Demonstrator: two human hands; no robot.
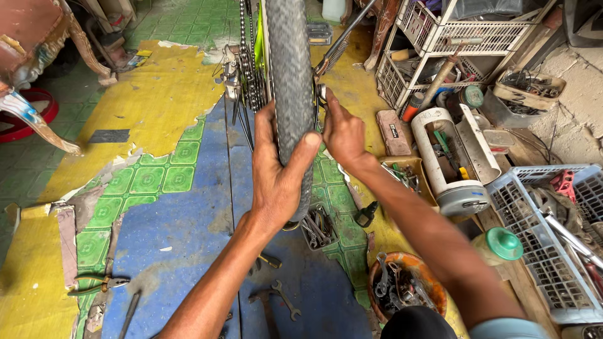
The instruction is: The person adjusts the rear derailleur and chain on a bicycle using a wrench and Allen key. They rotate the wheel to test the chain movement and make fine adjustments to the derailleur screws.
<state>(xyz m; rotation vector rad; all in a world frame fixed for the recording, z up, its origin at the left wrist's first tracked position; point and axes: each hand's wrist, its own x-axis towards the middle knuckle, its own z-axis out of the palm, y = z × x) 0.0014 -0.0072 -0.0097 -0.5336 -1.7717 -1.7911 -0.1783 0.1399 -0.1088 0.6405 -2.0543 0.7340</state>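
A bicycle's rear wheel with a dark knobbly tyre [290,69] stands upright in front of me. My left hand [276,176] grips the tyre from the left, thumb wrapped over its tread. My right hand [342,132] reaches to the right side of the wheel, fingertips at the axle and frame end [321,93]. The chain and sprockets [250,63] hang on the wheel's left side beside a green frame tube. What the right fingers pinch is hidden.
Spanners [279,300] and pliers [94,284] lie on the worn yellow, green and blue floor. A small box of tools [319,229] sits below the wheel, an orange bowl of parts [405,285] near right. Crates and a white container [455,157] crowd the right side.
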